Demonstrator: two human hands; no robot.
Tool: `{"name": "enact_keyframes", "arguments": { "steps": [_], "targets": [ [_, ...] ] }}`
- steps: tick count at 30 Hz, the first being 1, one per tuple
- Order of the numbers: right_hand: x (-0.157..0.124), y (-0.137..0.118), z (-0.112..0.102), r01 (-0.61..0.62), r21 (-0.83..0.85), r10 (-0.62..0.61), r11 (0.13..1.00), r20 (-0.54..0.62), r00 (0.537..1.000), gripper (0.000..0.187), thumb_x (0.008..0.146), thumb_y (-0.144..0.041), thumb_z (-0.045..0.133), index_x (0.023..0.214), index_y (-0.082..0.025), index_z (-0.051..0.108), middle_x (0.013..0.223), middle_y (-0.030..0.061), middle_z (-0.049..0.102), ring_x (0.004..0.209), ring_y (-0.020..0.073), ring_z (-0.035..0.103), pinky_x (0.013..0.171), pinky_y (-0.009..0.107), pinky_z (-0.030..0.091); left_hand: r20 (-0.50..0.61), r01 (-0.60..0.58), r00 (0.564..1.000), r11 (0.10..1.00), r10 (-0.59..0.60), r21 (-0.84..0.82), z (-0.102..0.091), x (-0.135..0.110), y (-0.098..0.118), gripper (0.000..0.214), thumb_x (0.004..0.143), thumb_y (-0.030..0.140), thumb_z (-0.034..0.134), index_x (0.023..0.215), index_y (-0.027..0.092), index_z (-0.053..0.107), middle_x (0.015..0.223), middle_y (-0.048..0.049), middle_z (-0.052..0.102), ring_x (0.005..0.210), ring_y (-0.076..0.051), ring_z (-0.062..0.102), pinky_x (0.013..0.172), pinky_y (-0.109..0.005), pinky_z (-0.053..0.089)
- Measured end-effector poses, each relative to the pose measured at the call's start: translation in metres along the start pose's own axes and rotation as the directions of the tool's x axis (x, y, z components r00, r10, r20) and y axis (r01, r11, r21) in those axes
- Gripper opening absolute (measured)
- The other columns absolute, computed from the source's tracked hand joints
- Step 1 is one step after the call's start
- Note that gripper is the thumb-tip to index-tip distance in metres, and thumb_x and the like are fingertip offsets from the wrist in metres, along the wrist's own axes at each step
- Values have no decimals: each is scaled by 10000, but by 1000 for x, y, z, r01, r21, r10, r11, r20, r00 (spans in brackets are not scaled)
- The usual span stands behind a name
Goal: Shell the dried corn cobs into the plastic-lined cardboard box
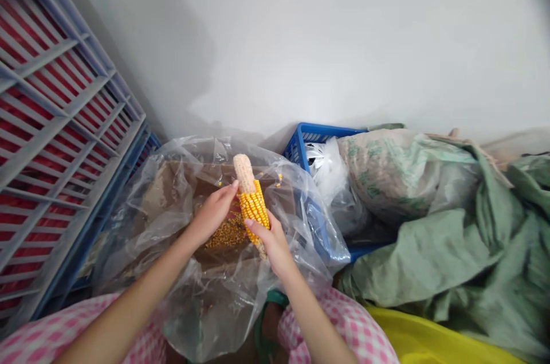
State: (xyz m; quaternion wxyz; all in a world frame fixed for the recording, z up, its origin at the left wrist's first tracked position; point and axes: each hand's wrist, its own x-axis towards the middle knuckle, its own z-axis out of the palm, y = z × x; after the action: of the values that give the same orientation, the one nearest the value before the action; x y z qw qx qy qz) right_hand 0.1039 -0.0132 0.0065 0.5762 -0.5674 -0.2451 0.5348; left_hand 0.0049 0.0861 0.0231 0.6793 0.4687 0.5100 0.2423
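A corn cob (254, 207) stands tilted over a plastic-lined cardboard box. Its upper end is bare and pale, while yellow kernels cover the middle; some of its lower end also looks bare. My right hand (273, 242) is closed around the lower part, thumb lying across the kernels. From the left, my left hand (217, 208) meets the cob with its fingers drawn together, fingertips at the border between bare core and kernels. Whether loose kernels sit in those fingers is hidden. Below, loose corn kernels (227, 233) lie in the box (180, 180).
Clear plastic sheeting (206, 318) drapes over the box edges. Slatted crates (64, 112) rise at left. A blue basket (301, 143) with bags stands at right, beside green cloth (455, 261) and a yellow item (421, 335). A white wall (344, 37) closes the back.
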Motion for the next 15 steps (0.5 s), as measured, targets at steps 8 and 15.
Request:
{"name": "enact_keyframes", "arguments": {
  "steps": [8, 15],
  "targets": [
    [-1, 0, -3, -112, 173, 98, 979, 86, 991, 312, 616, -309, 653, 876, -143, 606, 751, 12, 599, 597, 105, 522, 567, 218, 418, 68, -127, 991, 979, 117, 161, -7, -1, -1, 362, 723, 519, 469, 778, 166, 521, 701, -8, 585, 658, -163, 562, 571, -256, 427],
    [-1, -3, 2, -155, 258, 134, 954, 97, 986, 285, 593, -329, 641, 790, -132, 584, 572, -5, 572, 469, 87, 479, 421, 184, 353, -46, -281, 949, 904, 311, 322, -4, 2, -12, 404, 772, 549, 358, 749, 180, 521, 683, -19, 578, 608, -155, 547, 570, -263, 420]
  ]
}}
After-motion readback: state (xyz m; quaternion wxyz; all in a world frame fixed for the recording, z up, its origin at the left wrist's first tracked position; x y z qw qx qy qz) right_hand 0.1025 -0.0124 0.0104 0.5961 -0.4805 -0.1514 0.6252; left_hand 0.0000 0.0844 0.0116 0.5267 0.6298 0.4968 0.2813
